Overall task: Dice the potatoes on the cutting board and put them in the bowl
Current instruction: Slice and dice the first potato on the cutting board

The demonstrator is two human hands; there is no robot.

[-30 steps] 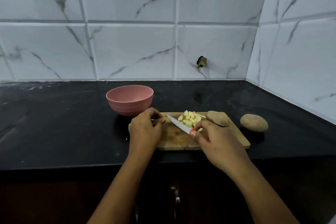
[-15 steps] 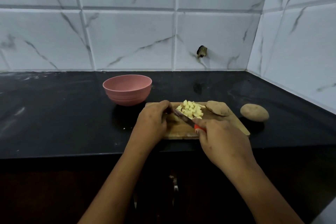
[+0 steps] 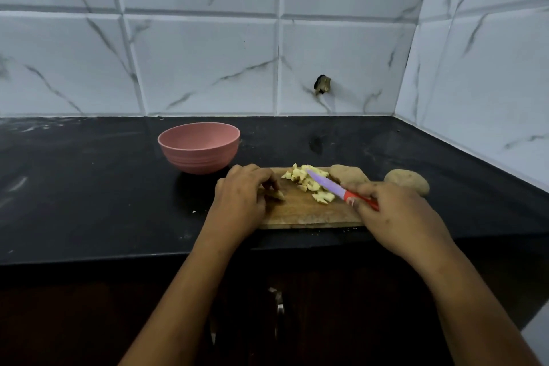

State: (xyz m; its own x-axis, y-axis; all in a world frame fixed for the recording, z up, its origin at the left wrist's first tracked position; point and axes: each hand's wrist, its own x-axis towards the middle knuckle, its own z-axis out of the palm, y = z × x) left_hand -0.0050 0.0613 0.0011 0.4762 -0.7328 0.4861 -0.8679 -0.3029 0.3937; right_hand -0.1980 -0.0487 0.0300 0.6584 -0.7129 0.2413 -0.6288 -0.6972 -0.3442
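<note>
Head view, pale yellow potato dice (image 3: 298,178), scattered

Pink bowl (image 3: 199,147) beyond the left hand (image 3: 240,202), whose fingers (image 3: 263,178) hold a tan scrap (image 3: 278,195). Between the hands, pale yellow dice (image 3: 309,183) on a brown wood-grain board (image 3: 297,214). The right hand's (image 3: 398,211) knife (image 3: 326,185): lilac blade, red handle. Black counter (image 3: 89,187); white, grey-veined tiles (image 3: 202,68).

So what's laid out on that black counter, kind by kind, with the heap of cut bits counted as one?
Undiced potatoes: 2
Pink bowl: 1
Cutting board: 1
Knife: 1
Heap of diced potato: 1
Loose potato piece: 1
Total: 7
</note>
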